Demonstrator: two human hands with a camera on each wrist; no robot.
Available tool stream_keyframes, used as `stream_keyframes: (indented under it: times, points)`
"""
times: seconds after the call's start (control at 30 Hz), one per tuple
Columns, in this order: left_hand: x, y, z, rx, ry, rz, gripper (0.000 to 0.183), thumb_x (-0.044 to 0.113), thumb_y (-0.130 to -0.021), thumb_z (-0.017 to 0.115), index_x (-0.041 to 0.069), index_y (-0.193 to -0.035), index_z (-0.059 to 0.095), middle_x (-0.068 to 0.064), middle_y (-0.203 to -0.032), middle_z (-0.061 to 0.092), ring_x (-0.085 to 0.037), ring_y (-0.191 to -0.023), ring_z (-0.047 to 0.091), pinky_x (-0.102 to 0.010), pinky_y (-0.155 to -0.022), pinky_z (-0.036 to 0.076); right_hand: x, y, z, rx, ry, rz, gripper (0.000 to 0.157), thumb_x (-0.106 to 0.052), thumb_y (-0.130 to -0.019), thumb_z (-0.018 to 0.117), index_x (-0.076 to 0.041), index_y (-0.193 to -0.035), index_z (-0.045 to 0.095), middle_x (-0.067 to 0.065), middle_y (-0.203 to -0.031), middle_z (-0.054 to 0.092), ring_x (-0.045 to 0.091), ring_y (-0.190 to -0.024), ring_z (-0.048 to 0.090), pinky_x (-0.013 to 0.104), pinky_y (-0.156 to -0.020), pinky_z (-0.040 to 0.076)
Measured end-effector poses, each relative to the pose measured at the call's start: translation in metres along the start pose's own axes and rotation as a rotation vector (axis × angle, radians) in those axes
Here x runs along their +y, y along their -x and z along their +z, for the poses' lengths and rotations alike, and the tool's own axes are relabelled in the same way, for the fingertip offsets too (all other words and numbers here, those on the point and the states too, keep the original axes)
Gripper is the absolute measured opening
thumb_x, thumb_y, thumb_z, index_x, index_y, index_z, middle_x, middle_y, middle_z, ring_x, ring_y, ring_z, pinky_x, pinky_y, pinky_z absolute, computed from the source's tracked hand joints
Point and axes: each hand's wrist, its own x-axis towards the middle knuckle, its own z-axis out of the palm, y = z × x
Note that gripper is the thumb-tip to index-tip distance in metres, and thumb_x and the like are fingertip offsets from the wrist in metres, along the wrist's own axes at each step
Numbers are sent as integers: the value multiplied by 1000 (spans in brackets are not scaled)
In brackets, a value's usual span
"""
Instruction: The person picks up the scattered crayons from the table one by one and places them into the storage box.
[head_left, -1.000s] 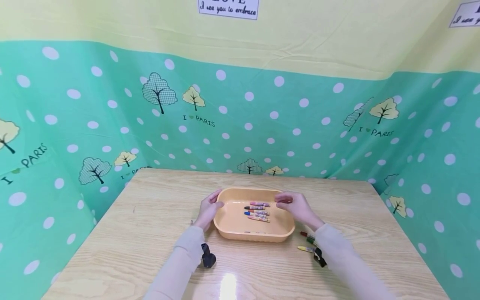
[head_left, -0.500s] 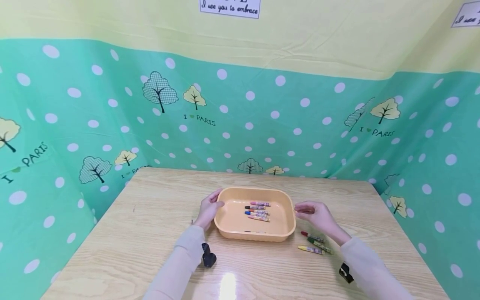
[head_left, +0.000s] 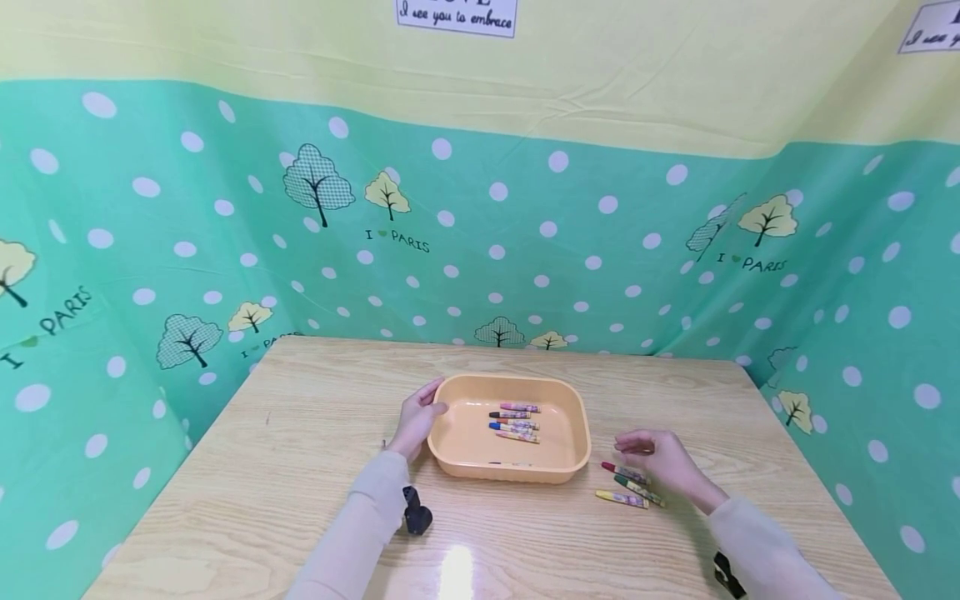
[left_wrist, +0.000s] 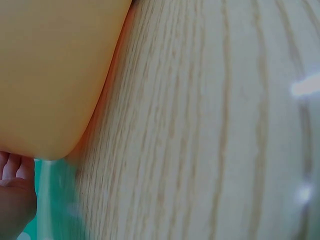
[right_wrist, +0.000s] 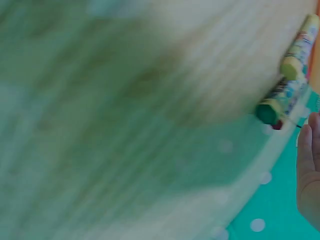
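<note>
My left hand point(head_left: 414, 423) grips the left rim of a peach plastic tray point(head_left: 461, 442), thumb over the edge. Inside lie several crayons in a row, pink point(head_left: 520, 408), black point(head_left: 510, 415) and blue point(head_left: 513, 427) among them; another crayon point(head_left: 511, 464) is partly hidden by the front wall. Right of the tray, my right hand point(head_left: 667, 461) hovers beside three crayons on the table, holding nothing: red point(head_left: 624, 472), green point(head_left: 640, 490) and yellow point(head_left: 622, 499). In the right wrist view the green crayon point(right_wrist: 277, 102) lies close to the fingers.
The tray stands on a light wood-grain table point(head_left: 315, 433). Behind and on both sides hangs a green and yellow curtain point(head_left: 420, 275) with dots and trees. Black straps with small devices point(head_left: 417, 512) hang at both wrists.
My right hand has moved out of the tray, over its right rim, then right and nearer towards the three loose crayons. The left hand and tray have stayed still.
</note>
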Motion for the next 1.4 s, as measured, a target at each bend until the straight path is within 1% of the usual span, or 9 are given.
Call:
stream_keyframes:
  times: [0.17, 0.33, 0.63, 0.77, 1.0, 1.1, 1.23, 1.3, 1.4]
  points:
    - [0, 1, 1, 3, 5, 14, 56, -4, -78, 52, 6, -133, 46, -19, -136, 46, -31, -122, 48, -37, -101, 43, 11, 5, -1, -22, 28, 43, 30, -5, -78, 68, 4, -106, 63, 15, -98, 68, 18, -86, 65, 22, -71, 56]
    - [0, 1, 2, 3, 6, 16, 55, -5, -79, 52, 6, -133, 47, -19, -136, 47, -31, -121, 48, -37, -101, 44, 18, 8, 0, -18, 59, 101, 30, -9, -78, 69, 0, -106, 64, 9, -97, 69, 19, -89, 64, 27, -74, 56]
    - [0, 1, 1, -14, 6, 18, 55, -4, -81, 51, 5, -135, 44, -20, -138, 43, -33, -124, 45, -38, -103, 41, 20, 8, 2, 1, 99, 128, 29, -11, -76, 70, -4, -104, 65, 6, -96, 69, 17, -88, 64, 27, -74, 56]
    - [0, 1, 1, -9, 6, 14, 56, -5, -80, 51, 6, -134, 45, -19, -137, 45, -32, -123, 46, -38, -102, 42, 20, 9, 4, 7, 124, 118, 25, -8, -76, 70, -6, -101, 67, 3, -95, 68, 16, -87, 64, 28, -74, 56]
    - [0, 1, 1, -2, 5, 18, 56, -4, -79, 52, 6, -134, 45, -19, -136, 46, -32, -122, 47, -38, -101, 43, 24, 9, 6, 9, 182, 37, 22, -2, -76, 68, -7, -98, 68, 5, -96, 69, 18, -89, 65, 28, -74, 56]
    - [5, 4, 0, -14, 5, 12, 56, -5, -80, 52, 4, -135, 44, -20, -137, 44, -33, -123, 46, -39, -102, 42, 24, 8, 7, 14, 182, 44, 22, -1, -76, 68, -7, -97, 68, 5, -96, 69, 18, -88, 65, 28, -73, 56]
    - [5, 4, 0, -23, 8, 10, 56, -5, -81, 51, 3, -136, 42, -21, -138, 42, -34, -124, 45, -40, -103, 41, 22, 8, 6, 15, 191, 52, 21, -1, -77, 68, -9, -96, 69, 3, -94, 69, 14, -85, 63, 26, -72, 56]
    - [1, 1, 0, -16, 10, 10, 56, -5, -80, 52, 4, -135, 43, -20, -138, 43, -33, -124, 45, -39, -103, 41, 21, 7, 5, 12, 194, 42, 20, -1, -77, 67, -9, -95, 69, 3, -92, 69, 13, -83, 63, 26, -71, 56]
    - [0, 1, 1, -5, 10, 16, 56, -5, -80, 52, 5, -134, 45, -19, -137, 45, -32, -123, 47, -38, -102, 42, 18, 6, 3, 3, 193, 36, 19, -1, -78, 66, -7, -96, 69, 2, -90, 68, 13, -81, 62, 27, -70, 56]
